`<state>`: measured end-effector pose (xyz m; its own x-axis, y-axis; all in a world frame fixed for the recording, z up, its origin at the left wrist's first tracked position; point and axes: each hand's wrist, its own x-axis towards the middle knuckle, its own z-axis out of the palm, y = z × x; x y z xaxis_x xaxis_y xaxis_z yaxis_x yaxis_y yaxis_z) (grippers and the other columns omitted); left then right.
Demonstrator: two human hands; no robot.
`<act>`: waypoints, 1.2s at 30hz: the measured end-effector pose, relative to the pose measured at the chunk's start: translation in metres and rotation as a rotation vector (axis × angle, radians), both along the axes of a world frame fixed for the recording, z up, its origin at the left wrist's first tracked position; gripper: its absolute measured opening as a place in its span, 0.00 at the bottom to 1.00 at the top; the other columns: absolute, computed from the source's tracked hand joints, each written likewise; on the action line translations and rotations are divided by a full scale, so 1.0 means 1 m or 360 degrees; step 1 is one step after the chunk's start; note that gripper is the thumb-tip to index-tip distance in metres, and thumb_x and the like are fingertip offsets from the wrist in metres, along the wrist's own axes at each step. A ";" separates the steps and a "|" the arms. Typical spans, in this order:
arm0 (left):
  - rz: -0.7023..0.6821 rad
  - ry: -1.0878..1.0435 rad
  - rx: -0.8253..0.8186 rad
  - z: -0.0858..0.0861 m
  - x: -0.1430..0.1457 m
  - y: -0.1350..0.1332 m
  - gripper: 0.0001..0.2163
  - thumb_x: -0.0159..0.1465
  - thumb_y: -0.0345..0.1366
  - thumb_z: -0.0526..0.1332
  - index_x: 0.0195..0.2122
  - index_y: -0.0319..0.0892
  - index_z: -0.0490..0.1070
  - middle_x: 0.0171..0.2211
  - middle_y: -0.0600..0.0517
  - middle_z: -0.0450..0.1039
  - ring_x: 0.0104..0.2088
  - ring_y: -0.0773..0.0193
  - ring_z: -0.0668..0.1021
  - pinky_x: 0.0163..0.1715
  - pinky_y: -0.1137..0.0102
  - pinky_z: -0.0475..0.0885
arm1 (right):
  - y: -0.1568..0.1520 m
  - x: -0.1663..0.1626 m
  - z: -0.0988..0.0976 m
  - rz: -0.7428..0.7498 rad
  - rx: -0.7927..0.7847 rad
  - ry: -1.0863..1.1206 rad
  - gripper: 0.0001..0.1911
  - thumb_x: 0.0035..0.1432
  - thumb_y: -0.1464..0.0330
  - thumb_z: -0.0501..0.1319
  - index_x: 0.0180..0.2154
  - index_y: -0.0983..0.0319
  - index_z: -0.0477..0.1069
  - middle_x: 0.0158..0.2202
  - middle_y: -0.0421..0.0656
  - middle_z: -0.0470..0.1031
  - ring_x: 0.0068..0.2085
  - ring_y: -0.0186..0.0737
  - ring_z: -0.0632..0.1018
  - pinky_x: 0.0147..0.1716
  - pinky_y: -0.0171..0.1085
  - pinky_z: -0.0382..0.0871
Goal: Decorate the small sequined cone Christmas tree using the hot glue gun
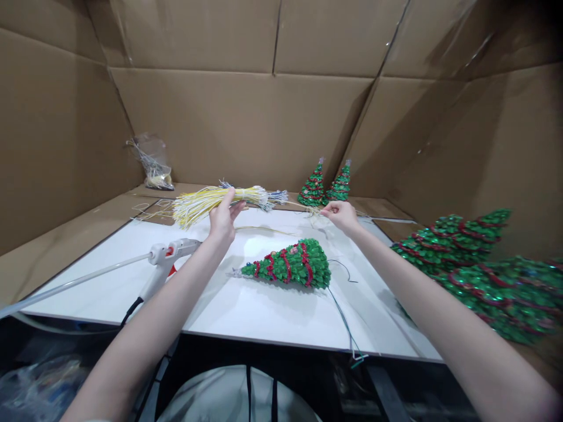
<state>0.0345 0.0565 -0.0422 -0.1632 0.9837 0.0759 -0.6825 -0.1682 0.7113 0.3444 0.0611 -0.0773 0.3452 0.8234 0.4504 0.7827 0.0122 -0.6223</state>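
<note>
My left hand [223, 219] is closed round a bundle of yellow and white wires [211, 202], held just above the white board [109, 287]. My right hand [341, 215] pinches a single thin wire [303, 207] that runs from the bundle's blue-tipped end. A small green Christmas tree with red trim [292, 265] lies on its side on the board between my forearms, with thin wires trailing from its base toward the front edge.
A white glue gun [169, 258] rests at the board's left with its cable. Two small trees [326, 184] stand at the back, and larger trees [475, 264] lie at the right. A plastic bag of wires [153, 164] sits back left. Cardboard walls surround everything.
</note>
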 end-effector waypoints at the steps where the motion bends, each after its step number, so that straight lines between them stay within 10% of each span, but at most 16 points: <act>1: 0.0004 -0.0003 -0.0002 0.001 0.000 0.000 0.10 0.52 0.35 0.69 0.33 0.39 0.73 0.29 0.53 0.76 0.26 0.68 0.78 0.32 0.73 0.75 | 0.000 -0.001 -0.002 -0.0002 -0.0021 0.0006 0.12 0.38 0.59 0.66 0.18 0.61 0.70 0.15 0.37 0.60 0.22 0.35 0.61 0.24 0.37 0.52; 11: -0.0099 0.0018 -0.0009 -0.003 0.005 -0.003 0.11 0.50 0.35 0.70 0.33 0.38 0.73 0.28 0.53 0.76 0.26 0.67 0.79 0.32 0.73 0.75 | -0.001 -0.038 -0.006 0.0545 -0.0292 -0.0010 0.13 0.34 0.60 0.68 0.21 0.62 0.76 0.15 0.33 0.53 0.19 0.31 0.57 0.22 0.35 0.49; 22: -0.0246 0.0073 -0.0009 -0.006 0.010 -0.009 0.10 0.50 0.34 0.69 0.32 0.37 0.73 0.29 0.52 0.77 0.26 0.67 0.79 0.33 0.72 0.75 | -0.004 -0.091 0.030 0.0980 0.0003 0.0154 0.18 0.45 0.55 0.64 0.31 0.63 0.76 0.22 0.37 0.60 0.24 0.32 0.59 0.24 0.35 0.52; 36: -0.0248 0.0100 0.0021 -0.007 0.011 -0.010 0.10 0.49 0.33 0.70 0.31 0.37 0.74 0.29 0.52 0.77 0.26 0.66 0.79 0.33 0.71 0.75 | -0.008 -0.101 0.039 0.0982 0.0148 -0.0018 0.10 0.49 0.62 0.62 0.26 0.63 0.71 0.22 0.38 0.60 0.24 0.32 0.60 0.24 0.35 0.53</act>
<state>0.0454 0.0467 -0.0496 -0.0035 0.9956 0.0942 -0.6552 -0.0734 0.7519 0.2439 0.0532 -0.0387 -0.1870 0.8267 0.5307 0.6205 0.5182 -0.5886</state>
